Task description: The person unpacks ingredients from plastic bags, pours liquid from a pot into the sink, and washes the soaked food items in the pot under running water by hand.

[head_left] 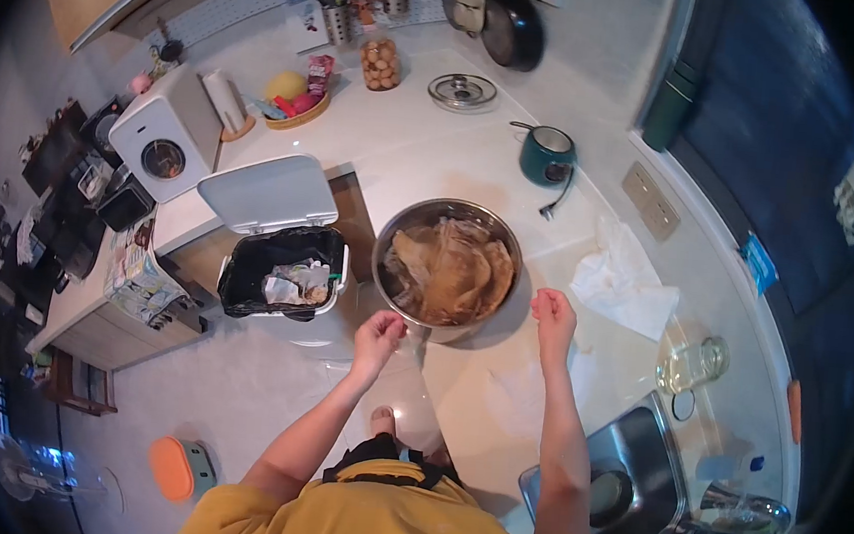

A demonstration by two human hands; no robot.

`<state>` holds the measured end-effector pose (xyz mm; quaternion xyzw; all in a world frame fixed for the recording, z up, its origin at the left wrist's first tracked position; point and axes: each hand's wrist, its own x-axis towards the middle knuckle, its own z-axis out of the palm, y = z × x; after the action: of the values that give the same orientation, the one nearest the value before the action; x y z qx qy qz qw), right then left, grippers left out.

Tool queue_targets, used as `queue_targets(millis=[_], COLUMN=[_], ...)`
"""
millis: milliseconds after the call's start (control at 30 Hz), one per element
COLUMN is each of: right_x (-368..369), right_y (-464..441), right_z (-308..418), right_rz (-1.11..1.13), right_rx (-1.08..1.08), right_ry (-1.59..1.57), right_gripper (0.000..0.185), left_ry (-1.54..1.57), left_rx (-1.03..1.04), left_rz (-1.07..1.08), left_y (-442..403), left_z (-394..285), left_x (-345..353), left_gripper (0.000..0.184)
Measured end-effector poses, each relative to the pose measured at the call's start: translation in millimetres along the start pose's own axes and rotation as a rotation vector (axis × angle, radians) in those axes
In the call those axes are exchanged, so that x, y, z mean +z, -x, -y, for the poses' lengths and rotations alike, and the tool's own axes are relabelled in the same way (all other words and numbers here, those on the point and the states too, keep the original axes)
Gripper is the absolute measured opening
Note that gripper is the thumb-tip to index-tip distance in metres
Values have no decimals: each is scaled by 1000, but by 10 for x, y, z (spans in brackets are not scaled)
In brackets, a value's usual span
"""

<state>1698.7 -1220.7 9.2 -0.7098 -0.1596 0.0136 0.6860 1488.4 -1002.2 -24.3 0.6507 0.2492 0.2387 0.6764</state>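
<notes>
A round steel bowl (382,286) stands on the counter in front of me. Inside it lie large brown, folded, wet-looking pieces (460,270) whose kind I cannot make out. My left hand (379,338) is close to the bowl's near left rim, its fingers curled in. On the other side, my right hand (553,323) hangs apart from the bowl's right edge with its fingers bent together. I see nothing held in either hand.
An open trash bin (344,273) with a black liner stands left of the bowl. To the right are white cloth or paper (624,283), a glass jar (692,364) and a sink (666,477). Behind sit a green pot (543,164) with a cord and a glass lid (462,91).
</notes>
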Motion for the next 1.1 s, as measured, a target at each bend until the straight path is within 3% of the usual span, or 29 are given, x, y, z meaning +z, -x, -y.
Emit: queue_targets(millis=[33,133,167,267,400,500,733,833,900,967,1000,1067,1100], right_x=[149,459,505,652,708,778,746,911,1053,1008,1019,1071,1121], right_y=[-91,-443,-600,-700,-746,-657,-711,-617,-479,-283,-247,-183,-168], right_z=[89,-4,-235,-240,-512,-136,-217,214,523,657,739,851,840], right_rz=[-19,-52,-90,-36,-91,-79,-69,-96,-221,210,212,846,851], right_rx=[113,170,64,103,9,80,170,249,-432,-393,-382,-420,-413], right_ry=[-102,36,235,489,432,592,532,781,967,673,671,618,616], right_gripper=[20,26,33,33,27,25,21,21,22,20,20,13,13], left_ry=[12,48,37,13,-44,-83,-108,-153,-269,-294,-305,-287,-265], left_rx=[2,-79,-93,-124,-86,-134,-246,-278,-270,-249,-226,-237,-235], left_rz=[-9,-147,-135,-95,36,119,206,214,201,177,150,150,144], left_y=[-109,-399,-485,-813,-1196,-1305,-1502,-1521,-1495,-1526,-1526,-1522,-1515], left_z=[-124,-449,-525,-568,-482,-583,-460,-519,-634,-549,-510,-513,-515], left_x=[-61,-223,-278,-402,-453,-468,-473,-453,-434,-431,-434,-423,-421], left_gripper=[15,15,16,20,19,13,7,4,6,6,9,8,8])
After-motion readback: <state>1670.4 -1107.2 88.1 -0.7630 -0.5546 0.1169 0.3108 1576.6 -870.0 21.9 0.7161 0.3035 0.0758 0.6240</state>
